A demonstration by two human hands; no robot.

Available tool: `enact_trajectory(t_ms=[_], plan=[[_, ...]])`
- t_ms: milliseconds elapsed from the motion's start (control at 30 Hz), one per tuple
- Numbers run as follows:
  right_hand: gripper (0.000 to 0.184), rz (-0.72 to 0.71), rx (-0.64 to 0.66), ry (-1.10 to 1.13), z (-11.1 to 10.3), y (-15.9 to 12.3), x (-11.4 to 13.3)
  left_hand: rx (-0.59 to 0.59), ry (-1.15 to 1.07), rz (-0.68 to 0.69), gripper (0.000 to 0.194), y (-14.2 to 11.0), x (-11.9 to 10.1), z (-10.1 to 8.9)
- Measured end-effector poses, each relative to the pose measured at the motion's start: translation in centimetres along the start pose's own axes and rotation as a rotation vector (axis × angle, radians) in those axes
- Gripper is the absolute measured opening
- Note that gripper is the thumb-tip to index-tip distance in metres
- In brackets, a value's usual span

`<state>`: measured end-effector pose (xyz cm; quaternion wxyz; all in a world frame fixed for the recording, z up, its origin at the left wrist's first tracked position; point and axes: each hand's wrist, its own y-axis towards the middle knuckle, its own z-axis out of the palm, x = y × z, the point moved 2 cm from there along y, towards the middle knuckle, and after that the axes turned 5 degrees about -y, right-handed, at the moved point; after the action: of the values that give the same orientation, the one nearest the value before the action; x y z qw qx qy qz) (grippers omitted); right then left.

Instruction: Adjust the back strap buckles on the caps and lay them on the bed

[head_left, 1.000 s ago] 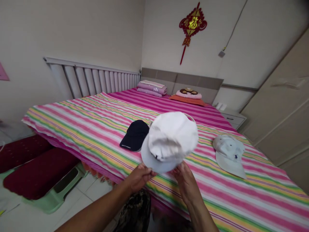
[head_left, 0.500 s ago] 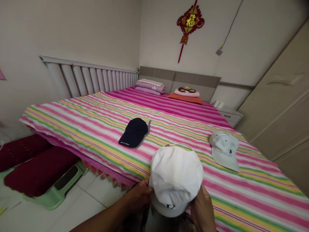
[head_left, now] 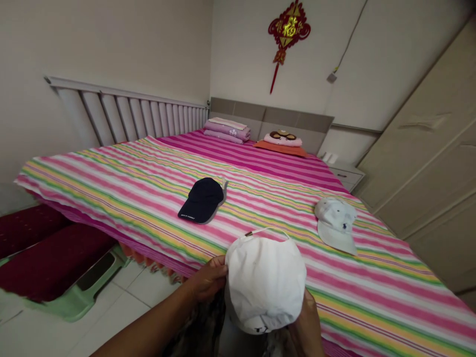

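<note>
A white baseball cap [head_left: 266, 277] is held between my two hands at the near edge of the bed, its brim towards me and its back strap away from me. My left hand [head_left: 210, 278] pinches the cap's left side. On the other side, my right hand [head_left: 308, 322] grips the cap, its fingers partly hidden behind the fabric. A navy baseball cap [head_left: 204, 199] lies on the striped sheet ahead and to the left, brim towards me. Further right rests a second white cap [head_left: 335, 223] with a small dark logo.
The bed [head_left: 122, 181] has a striped sheet. Folded purple bedding [head_left: 227, 131] and a pink folded item [head_left: 283, 141] lie by the headboard [head_left: 297, 124]. Dark red padded green stools [head_left: 70, 258] stand at left; a nightstand [head_left: 345, 176] and wardrobe [head_left: 420, 163] are at right.
Both hands have drawn the white cap down towards me, then slightly back up, tilting it so its crown and back strap show. The other two caps stay where they lie.
</note>
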<state>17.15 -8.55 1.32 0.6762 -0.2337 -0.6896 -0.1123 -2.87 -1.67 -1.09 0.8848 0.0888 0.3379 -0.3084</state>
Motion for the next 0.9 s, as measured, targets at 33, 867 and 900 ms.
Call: enact_trajectory(t_ms=[33, 867, 900], plan=[[0.041, 0.010, 0.012, 0.019, 0.0, 0.0, -0.2, -0.011, 0.007, 0.000, 0.030, 0.0, -0.2, 0.2], [0.037, 0.075, 0.001, 0.156, -1.5, -1.3, -2.8, 0.020, 0.023, 0.031, 0.028, 0.5, -2.9, 4.6], [0.036, 0.083, -0.004, 0.158, -1.6, -1.3, -2.9, 0.015, 0.041, 0.024, 0.028, 0.5, -3.0, 4.7]])
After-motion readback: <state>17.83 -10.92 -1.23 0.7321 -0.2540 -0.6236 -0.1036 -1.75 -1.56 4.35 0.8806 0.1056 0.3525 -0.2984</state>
